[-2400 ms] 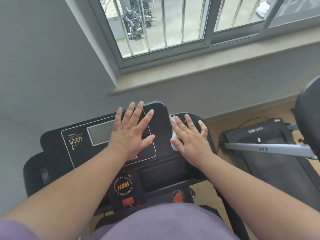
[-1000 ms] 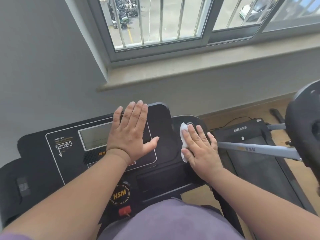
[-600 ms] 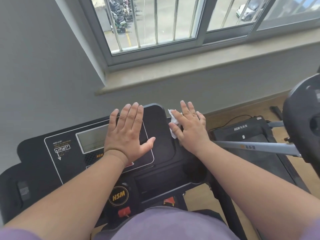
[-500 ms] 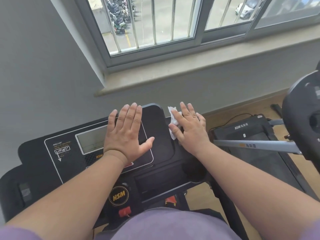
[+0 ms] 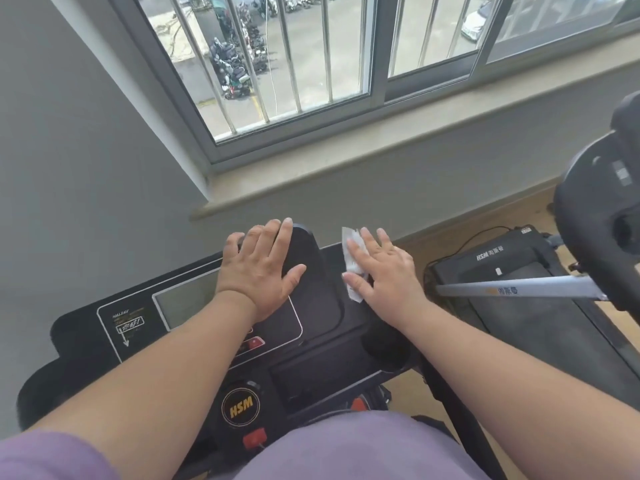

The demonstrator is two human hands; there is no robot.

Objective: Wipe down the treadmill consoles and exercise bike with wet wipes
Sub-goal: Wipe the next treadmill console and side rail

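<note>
The fingers [image 5: 367,249] of the right hand [image 5: 382,271] lie straight and spread, pressing a white wet wipe [image 5: 351,263] flat against the right wing of the black treadmill console [image 5: 311,306]; the wipe shows past the fingertips and beside the thumb, crumpled rather than folded. The left hand [image 5: 259,268] rests open and flat on the console's middle panel, fingers together, covering the right end of the grey display [image 5: 187,306] and gripping nothing; it looks to be bracing the console. Judging by this, the step in hand is wiping the right side of this console. The round cup holder [image 5: 388,348] just below the wiping hand, the display and the round HSM dial [image 5: 241,408] are likely next, which would call for sliding the flat palm toward the body and lifting the left hand clear of the panel. By count: two hands, one wipe, one console under them, one cup holder, one red button [image 5: 255,342] on the panel. To the right stands a second treadmill [image 5: 502,261], folded low on the floor, with one grey handrail [image 5: 519,291] crossing it, and one dark bulky part [image 5: 602,220] at the frame's right edge, which I cannot identify.
</note>
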